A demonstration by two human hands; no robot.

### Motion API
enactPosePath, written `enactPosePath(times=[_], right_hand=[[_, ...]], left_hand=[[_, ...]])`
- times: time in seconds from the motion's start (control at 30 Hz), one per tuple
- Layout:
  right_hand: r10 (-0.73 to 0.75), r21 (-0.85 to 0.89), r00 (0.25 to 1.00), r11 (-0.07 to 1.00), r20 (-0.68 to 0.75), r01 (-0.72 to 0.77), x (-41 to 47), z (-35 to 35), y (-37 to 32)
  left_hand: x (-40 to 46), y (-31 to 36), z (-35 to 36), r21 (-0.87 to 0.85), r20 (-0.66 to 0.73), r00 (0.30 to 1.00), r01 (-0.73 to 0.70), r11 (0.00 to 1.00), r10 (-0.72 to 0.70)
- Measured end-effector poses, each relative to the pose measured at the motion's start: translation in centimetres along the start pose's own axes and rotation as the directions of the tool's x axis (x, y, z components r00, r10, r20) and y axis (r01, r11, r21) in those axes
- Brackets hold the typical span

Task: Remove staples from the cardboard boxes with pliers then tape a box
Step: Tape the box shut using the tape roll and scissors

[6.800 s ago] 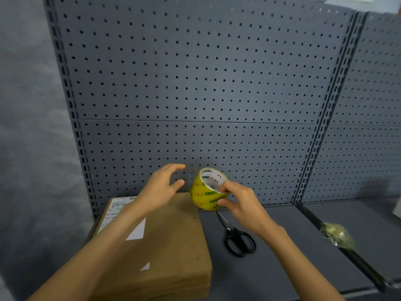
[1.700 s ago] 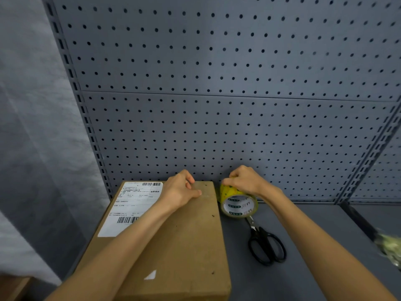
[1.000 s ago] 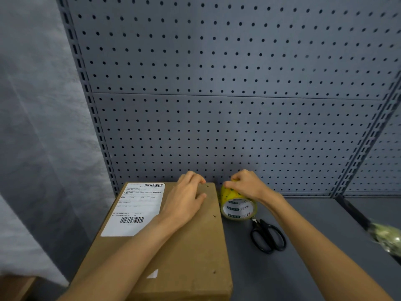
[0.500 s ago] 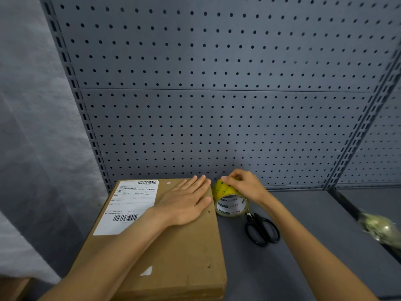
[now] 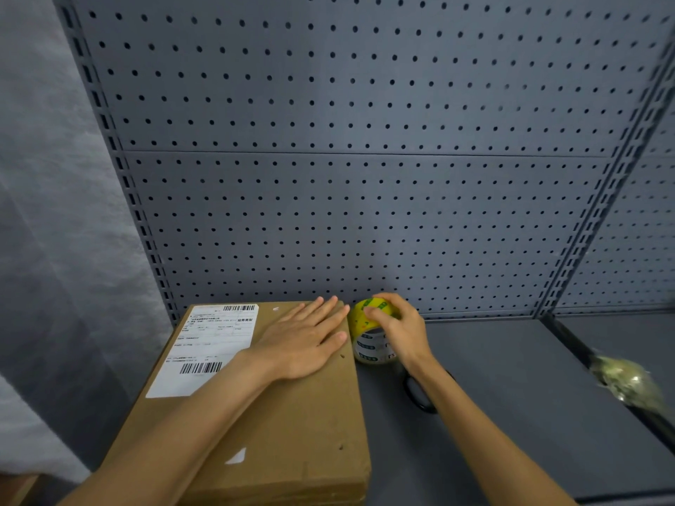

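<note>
Taping stage, strip not yet laid. Cardboard box [image 5: 277,407] at shelf [image 5: 511,396] left rear corner. Left hand [image 5: 307,341] flat, open on lid. Right hand [image 5: 398,330] gripping tape roll [image 5: 369,337] beside box edge.

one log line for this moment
left hand flat on cardboard box | right hand grips tape roll | taping underway

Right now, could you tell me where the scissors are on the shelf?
The scissors lie on the grey shelf just right of the cardboard box, mostly hidden under the right hand's forearm, nearer than the tape roll.
</note>
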State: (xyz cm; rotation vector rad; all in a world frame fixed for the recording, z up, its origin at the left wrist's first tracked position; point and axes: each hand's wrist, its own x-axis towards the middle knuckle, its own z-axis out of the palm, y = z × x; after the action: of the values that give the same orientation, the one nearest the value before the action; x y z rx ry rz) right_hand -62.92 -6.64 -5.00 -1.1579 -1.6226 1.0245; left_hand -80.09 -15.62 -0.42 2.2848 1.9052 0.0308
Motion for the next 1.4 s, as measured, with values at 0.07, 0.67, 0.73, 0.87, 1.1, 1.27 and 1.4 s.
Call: enactPosePath(times=[0.07,0.67,0.73,0.87,1.1,1.27,1.4], right_hand=[[-0.014,-0.03,1.0,0.999,-0.006,0.014,0.0,0.0,-0.1],[-0.06,-0.789,0.932,0.514,0.358,0.336,1.8,-2.6,-2.2],[-0.069,-0.787,0.929,0.512,0.363,0.345,1.9,-2.6,-2.2],[-0.07,-0.781,0.926,0.517,0.371,0.351,2.1,-2.3,-2.2],[-0.075,-0.779,0.929,0.522,0.362,0.346,2.5,-2.3,-2.1],[0.011,-0.671,0.927,0.693,0.374,0.263,1.9,-2.3,-1.5],[-0.024,-0.507,0.978,0.852,0.206,0.127,0.8,-3.0,-1.3]], left_hand=[[0.0,0.0,0.0,-0.001,0.0,1.0,0.003,1.0,-0.003],[-0.2,0.1,0.2,-0.018,-0.018,1.0,0.01,1.0,-0.01],[-0.4,0.0,0.3,-0.021,-0.034,0.999,-0.009,1.0,0.008],[-1.1,-0.5,0.3,-0.028,-0.059,0.998,-0.04,0.999,0.039],[-0.6,-1.4,-0.7,-0.08,-0.102,0.993,-0.06,0.995,0.052],[1.8,-1.1,-2.8,0.027,-0.187,0.982,0.002,1.0,0.003],[5.6,-0.3,-3.9,-0.04,-0.197,0.98,0.015,0.999,-0.023]])
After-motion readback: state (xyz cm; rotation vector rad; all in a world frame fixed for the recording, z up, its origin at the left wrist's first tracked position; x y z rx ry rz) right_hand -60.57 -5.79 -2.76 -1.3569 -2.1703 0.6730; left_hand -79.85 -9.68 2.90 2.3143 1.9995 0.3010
